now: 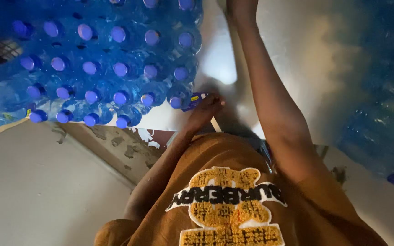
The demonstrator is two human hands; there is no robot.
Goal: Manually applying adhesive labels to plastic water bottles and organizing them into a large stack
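Fingers (215, 101) on the left hand (204, 111) look curled in close together, tips pressed against a small blue bottle (192, 101) at the near corner of a big shrink-wrapped pack of water bottles (92, 68). Can't honestly tell if it's a proper grip or just a touch, since the hand covers that end of the bottle. Either way the bottle sits at about 9 o'clock from the fingertips, touching them, and it's tucked right up against the last row of purple caps (120, 69).

The pack itself spreads away toward 10 o'clock from the hand, rows of caps all facing the camera, plastic wrap looking wrinkly and blue.

Other side: the right forearm (270, 100) runs up toward 12 o'clock and the right hand (242, 7) is cut off at the top edge, so its fingers can't be made out. More wrapped bottles (384, 114) sit off at 3 o'clock, dim and blurry. An orange shirt (233, 200) with a yellow patch fills the bottom at 6 o'clock, and a pale wall (33, 182) sits at 8 o'clock.
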